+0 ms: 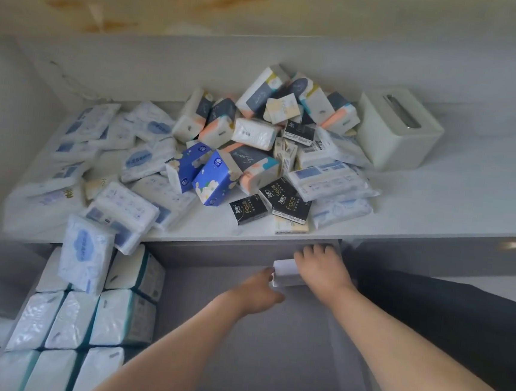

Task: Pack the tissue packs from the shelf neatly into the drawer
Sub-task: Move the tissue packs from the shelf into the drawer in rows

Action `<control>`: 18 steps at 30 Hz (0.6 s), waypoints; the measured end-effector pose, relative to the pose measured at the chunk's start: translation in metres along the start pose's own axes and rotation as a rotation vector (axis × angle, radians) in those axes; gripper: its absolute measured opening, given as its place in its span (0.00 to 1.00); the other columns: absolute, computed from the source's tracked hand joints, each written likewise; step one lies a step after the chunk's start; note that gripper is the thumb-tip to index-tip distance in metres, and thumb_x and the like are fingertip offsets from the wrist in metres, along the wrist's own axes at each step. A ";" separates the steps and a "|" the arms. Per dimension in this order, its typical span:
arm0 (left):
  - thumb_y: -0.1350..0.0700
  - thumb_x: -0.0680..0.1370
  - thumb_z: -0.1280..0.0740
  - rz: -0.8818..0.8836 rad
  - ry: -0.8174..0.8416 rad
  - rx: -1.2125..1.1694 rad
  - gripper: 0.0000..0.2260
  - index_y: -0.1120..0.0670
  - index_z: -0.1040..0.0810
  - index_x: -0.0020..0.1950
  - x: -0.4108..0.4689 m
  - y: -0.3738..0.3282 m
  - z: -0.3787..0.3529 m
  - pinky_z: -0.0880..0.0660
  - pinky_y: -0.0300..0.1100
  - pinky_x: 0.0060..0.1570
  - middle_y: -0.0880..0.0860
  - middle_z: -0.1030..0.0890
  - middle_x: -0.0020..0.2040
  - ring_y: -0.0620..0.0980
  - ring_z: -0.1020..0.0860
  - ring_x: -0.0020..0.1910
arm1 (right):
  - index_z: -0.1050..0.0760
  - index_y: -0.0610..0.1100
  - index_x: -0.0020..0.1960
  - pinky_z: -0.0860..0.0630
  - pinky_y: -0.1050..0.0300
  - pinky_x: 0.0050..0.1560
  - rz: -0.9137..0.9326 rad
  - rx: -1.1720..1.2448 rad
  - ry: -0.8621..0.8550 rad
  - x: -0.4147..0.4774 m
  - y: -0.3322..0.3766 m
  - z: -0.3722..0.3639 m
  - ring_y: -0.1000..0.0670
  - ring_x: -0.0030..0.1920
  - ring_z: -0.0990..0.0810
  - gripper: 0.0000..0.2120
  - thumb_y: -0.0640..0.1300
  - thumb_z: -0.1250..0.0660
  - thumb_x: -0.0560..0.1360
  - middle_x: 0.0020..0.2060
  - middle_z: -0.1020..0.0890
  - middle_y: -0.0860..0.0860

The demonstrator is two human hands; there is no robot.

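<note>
Two blue floral packs (pixel 211 182) on shelf (pixel 437 204). Right hand (pixel 322 269) curls over one white pack (pixel 284 271); left hand (pixel 257 292) touches it, finger spread unclear.

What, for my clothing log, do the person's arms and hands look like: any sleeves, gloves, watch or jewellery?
The left forearm and right forearm are bare down to the frame edge, with no sleeves in view. The left hand and right hand wear no gloves, and neither wrist carries a watch or bracelet. The fingers are partly hidden, so rings cannot be ruled out.
</note>
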State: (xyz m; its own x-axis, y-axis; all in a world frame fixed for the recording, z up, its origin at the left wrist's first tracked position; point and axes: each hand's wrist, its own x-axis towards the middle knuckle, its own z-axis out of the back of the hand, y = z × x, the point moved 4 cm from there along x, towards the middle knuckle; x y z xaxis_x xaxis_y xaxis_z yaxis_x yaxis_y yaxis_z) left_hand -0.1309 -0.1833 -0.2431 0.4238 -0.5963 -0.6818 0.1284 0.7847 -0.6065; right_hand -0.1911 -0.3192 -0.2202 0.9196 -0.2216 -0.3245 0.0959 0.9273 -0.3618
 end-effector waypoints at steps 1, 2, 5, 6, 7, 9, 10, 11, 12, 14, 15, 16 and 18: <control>0.51 0.74 0.31 -0.002 -0.002 -0.039 0.29 0.50 0.37 0.74 0.003 -0.003 -0.003 0.29 0.44 0.63 0.48 0.27 0.65 0.49 0.25 0.62 | 0.23 0.44 0.37 0.30 0.55 0.26 0.018 0.026 -0.050 -0.001 -0.001 0.001 0.43 0.28 0.23 0.19 0.36 0.20 0.50 0.32 0.23 0.45; 0.50 0.73 0.31 -0.005 -0.013 -0.077 0.29 0.51 0.35 0.72 0.007 -0.006 -0.004 0.28 0.46 0.63 0.47 0.26 0.64 0.49 0.25 0.60 | 0.23 0.43 0.39 0.31 0.55 0.24 0.034 0.057 -0.047 -0.003 -0.002 0.001 0.43 0.29 0.22 0.18 0.35 0.21 0.53 0.34 0.23 0.45; 0.50 0.71 0.30 -0.007 -0.037 -0.151 0.29 0.52 0.33 0.70 0.013 -0.015 -0.001 0.27 0.45 0.60 0.49 0.25 0.63 0.49 0.25 0.60 | 0.23 0.39 0.58 0.26 0.49 0.41 0.121 0.144 0.080 -0.010 0.003 -0.009 0.39 0.52 0.19 0.14 0.31 0.35 0.73 0.53 0.23 0.42; 0.51 0.71 0.30 -0.010 -0.036 -0.163 0.29 0.53 0.32 0.70 0.015 -0.016 0.000 0.27 0.44 0.60 0.49 0.24 0.63 0.49 0.25 0.60 | 0.25 0.38 0.62 0.26 0.48 0.47 0.095 0.172 0.145 -0.012 0.003 -0.014 0.38 0.57 0.22 0.17 0.30 0.38 0.75 0.57 0.24 0.42; 0.50 0.70 0.30 -0.005 -0.026 -0.156 0.29 0.52 0.32 0.70 0.013 -0.018 0.002 0.28 0.44 0.61 0.49 0.23 0.62 0.48 0.25 0.60 | 0.27 0.39 0.64 0.26 0.48 0.52 0.062 0.224 0.175 -0.013 0.003 -0.017 0.39 0.60 0.23 0.19 0.30 0.38 0.75 0.60 0.25 0.42; 0.50 0.71 0.31 -0.003 -0.011 -0.099 0.30 0.52 0.33 0.71 0.010 -0.017 0.006 0.28 0.46 0.63 0.50 0.24 0.63 0.50 0.25 0.61 | 0.30 0.41 0.67 0.26 0.47 0.56 -0.004 0.329 0.204 -0.015 0.006 -0.016 0.40 0.63 0.25 0.21 0.31 0.38 0.75 0.62 0.27 0.43; 0.50 0.73 0.31 -0.009 -0.012 -0.058 0.29 0.52 0.34 0.72 0.008 -0.017 0.008 0.29 0.47 0.64 0.50 0.25 0.64 0.51 0.26 0.62 | 0.30 0.41 0.67 0.26 0.48 0.56 -0.021 0.373 0.234 -0.016 0.007 -0.013 0.40 0.63 0.25 0.21 0.31 0.39 0.75 0.62 0.26 0.44; 0.51 0.75 0.32 -0.010 -0.022 0.000 0.27 0.53 0.35 0.73 0.004 -0.016 0.011 0.29 0.47 0.64 0.51 0.26 0.66 0.52 0.26 0.63 | 0.29 0.42 0.67 0.26 0.49 0.55 -0.023 0.406 0.268 -0.017 0.009 -0.010 0.40 0.61 0.23 0.21 0.31 0.39 0.75 0.61 0.25 0.44; 0.51 0.77 0.33 -0.016 -0.037 0.061 0.26 0.53 0.36 0.73 0.000 -0.016 0.015 0.30 0.46 0.64 0.52 0.27 0.67 0.53 0.27 0.65 | 0.27 0.42 0.66 0.25 0.50 0.52 -0.020 0.428 0.291 -0.018 0.011 -0.006 0.40 0.60 0.22 0.21 0.31 0.39 0.75 0.61 0.24 0.44; 0.52 0.78 0.35 -0.054 -0.072 0.142 0.27 0.53 0.38 0.75 -0.014 -0.022 0.024 0.30 0.43 0.63 0.52 0.28 0.70 0.53 0.28 0.66 | 0.25 0.44 0.65 0.23 0.52 0.52 -0.006 0.478 0.310 -0.020 0.015 0.009 0.40 0.57 0.21 0.19 0.34 0.39 0.75 0.60 0.22 0.44; 0.52 0.78 0.36 -0.074 -0.092 0.160 0.27 0.53 0.38 0.76 -0.022 -0.024 0.031 0.30 0.42 0.63 0.52 0.28 0.70 0.52 0.27 0.67 | 0.25 0.45 0.65 0.22 0.52 0.54 0.001 0.510 0.303 -0.019 0.017 0.020 0.40 0.58 0.21 0.19 0.36 0.39 0.76 0.61 0.22 0.44; 0.52 0.78 0.36 -0.086 -0.122 0.168 0.26 0.52 0.36 0.76 -0.031 -0.026 0.038 0.30 0.42 0.62 0.51 0.27 0.70 0.51 0.27 0.66 | 0.25 0.46 0.65 0.22 0.51 0.55 0.007 0.546 0.279 -0.018 0.021 0.033 0.41 0.59 0.21 0.17 0.39 0.39 0.77 0.61 0.22 0.44; 0.51 0.77 0.36 -0.129 -0.204 0.173 0.18 0.48 0.27 0.68 -0.051 -0.027 0.058 0.27 0.41 0.59 0.47 0.21 0.63 0.49 0.23 0.60 | 0.23 0.46 0.61 0.23 0.51 0.54 0.029 0.635 0.173 -0.014 0.029 0.066 0.41 0.58 0.21 0.13 0.44 0.38 0.78 0.58 0.20 0.44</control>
State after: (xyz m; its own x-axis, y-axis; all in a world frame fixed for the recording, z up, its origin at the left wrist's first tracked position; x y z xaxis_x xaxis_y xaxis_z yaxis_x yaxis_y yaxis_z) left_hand -0.1042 -0.1643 -0.1681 0.5634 -0.6603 -0.4965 0.3365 0.7323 -0.5920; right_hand -0.1758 -0.2690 -0.1686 0.8559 -0.1905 -0.4808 0.3271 0.9195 0.2180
